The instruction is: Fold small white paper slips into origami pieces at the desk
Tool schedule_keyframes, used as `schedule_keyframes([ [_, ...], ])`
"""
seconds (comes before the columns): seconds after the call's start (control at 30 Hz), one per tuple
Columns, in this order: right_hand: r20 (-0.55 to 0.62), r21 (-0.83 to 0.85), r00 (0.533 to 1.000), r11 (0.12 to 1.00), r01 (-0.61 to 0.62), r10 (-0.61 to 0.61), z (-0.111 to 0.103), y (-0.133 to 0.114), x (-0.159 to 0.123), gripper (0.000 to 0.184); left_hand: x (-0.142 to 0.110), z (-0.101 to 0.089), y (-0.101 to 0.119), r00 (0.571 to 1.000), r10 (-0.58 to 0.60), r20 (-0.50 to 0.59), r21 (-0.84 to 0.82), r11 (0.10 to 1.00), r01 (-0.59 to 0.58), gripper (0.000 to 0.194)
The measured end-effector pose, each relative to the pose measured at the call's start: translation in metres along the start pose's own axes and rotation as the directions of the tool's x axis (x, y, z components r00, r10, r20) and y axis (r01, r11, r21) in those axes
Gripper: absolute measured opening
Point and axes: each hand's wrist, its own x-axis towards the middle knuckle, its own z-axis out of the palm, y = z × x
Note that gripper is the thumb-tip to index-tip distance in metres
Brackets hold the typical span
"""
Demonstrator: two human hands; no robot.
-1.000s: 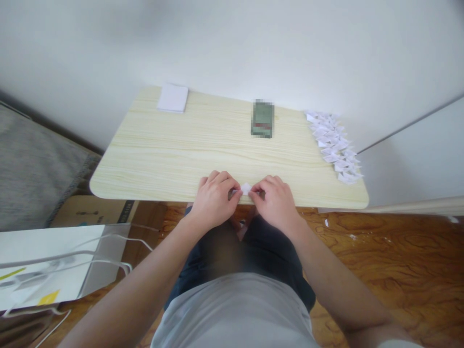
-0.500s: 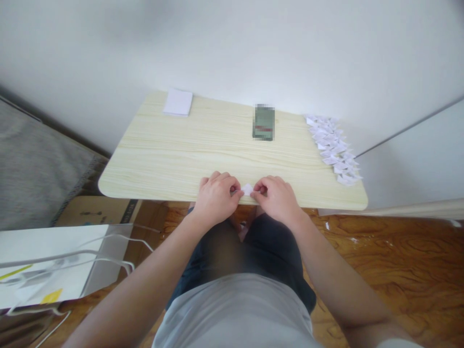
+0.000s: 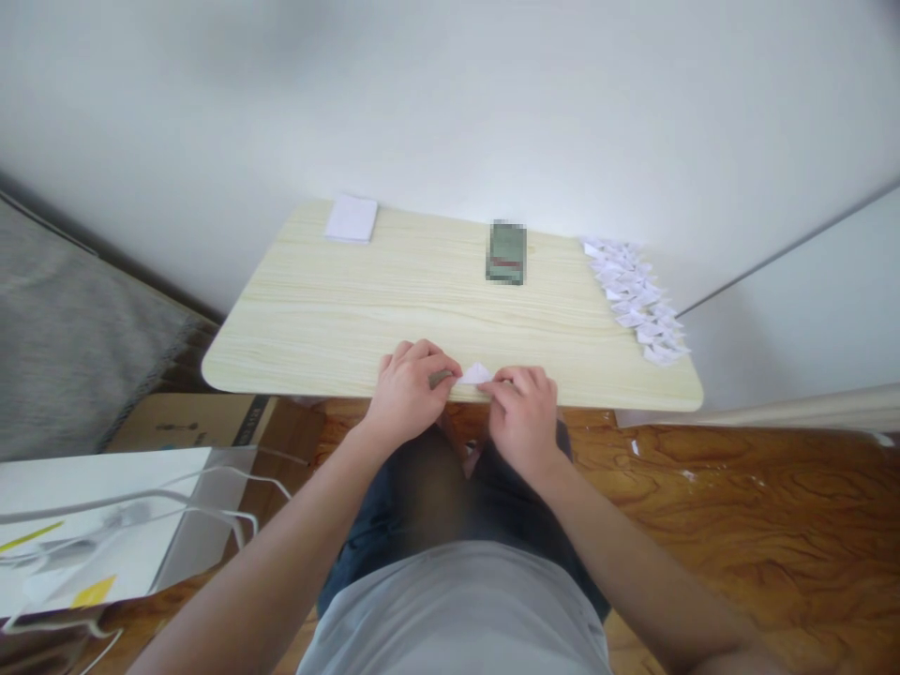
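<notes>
A small white piece of folded paper (image 3: 476, 374), showing a pointed top, is between my hands at the near edge of the pale wood-grain table (image 3: 394, 291). My left hand (image 3: 414, 389) is closed in a pinch on its left corner. On the other side, the thumb and fingers of my right hand (image 3: 524, 408) pinch the right corner from slightly lower. Several folded white paper pieces (image 3: 633, 295) stand in tight rows along the table's right side. A stack of white paper sheets (image 3: 352, 218) lies at the far left corner.
A blurred-out greenish rectangular object (image 3: 506, 253) lies near the table's back edge, by the white wall (image 3: 450, 112). To the left are a cardboard box (image 3: 187, 420), a white box (image 3: 105, 525) with white cables, and grey fabric (image 3: 77, 347). Paper scraps lie on the wooden floor (image 3: 759, 534).
My right hand has shifted down and its wrist has turned, exposing more of the folded paper. My left hand keeps its pinch. The whole view has tilted slightly, so the table appears lower.
</notes>
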Motion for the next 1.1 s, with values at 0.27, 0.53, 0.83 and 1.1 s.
schedule_keyframes([
  [0.27, 0.007, -0.008, 1.0, 1.0, 0.006, -0.005, 0.011, -0.019, -0.013, 0.039, -0.004, -0.001, 0.002, 0.999, 0.046, -0.029, 0.003, 0.999, -0.046, 0.013],
  [0.53, -0.002, -0.022, 0.998, 0.998, 0.063, -0.063, 0.015, -0.011, -0.013, 0.045, -0.007, 0.0, -0.002, 0.984, 0.161, -0.081, -0.01, 0.987, -0.163, 0.018],
  [0.83, -0.064, -0.037, 0.996, 0.998, 0.054, -0.057, 0.024, -0.002, -0.025, 0.059, -0.019, 0.003, 0.002, 0.957, 0.267, -0.118, 0.008, 0.964, -0.267, 0.023],
  [1.1, -0.154, 0.158, 0.983, 0.979, 0.129, -0.105, 0.012, 0.007, -0.024, 0.028, -0.033, 0.008, 0.004, 0.943, 0.291, -0.162, -0.075, 0.949, -0.306, 0.021],
])
